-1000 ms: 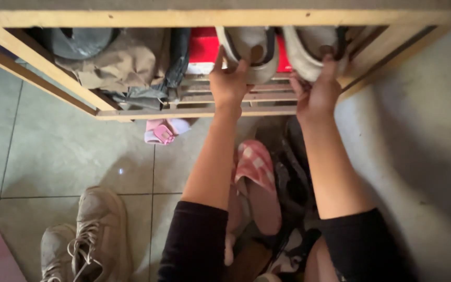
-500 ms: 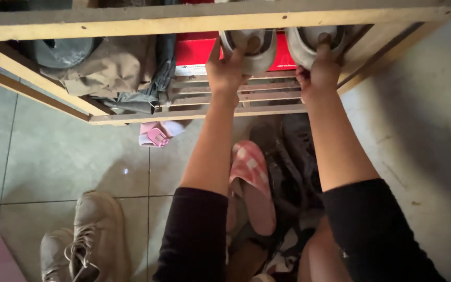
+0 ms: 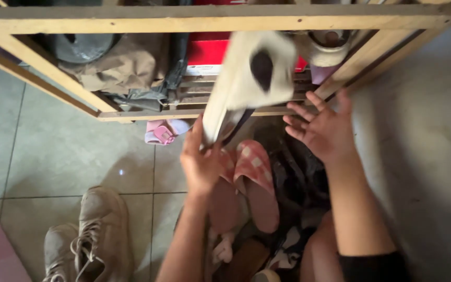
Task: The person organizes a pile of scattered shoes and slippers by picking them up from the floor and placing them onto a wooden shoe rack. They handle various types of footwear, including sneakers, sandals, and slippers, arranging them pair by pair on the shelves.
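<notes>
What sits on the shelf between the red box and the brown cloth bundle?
In the head view, a dark grey folded garment hangs between the red box and the brown cloth bundle, touching both.

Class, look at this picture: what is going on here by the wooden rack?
A person crouches at a wooden shoe rack. Their left hand holds a pale shoe, blurred, in front of the shelf. The right hand is open and empty, fingers spread. Another pale shoe sits on the shelf. Pink checked slippers lie on the floor below.

Both forearms bare, a black sleeve (image 3: 374,266) on the right arm, seemingly pushed up past the elbow
</notes>
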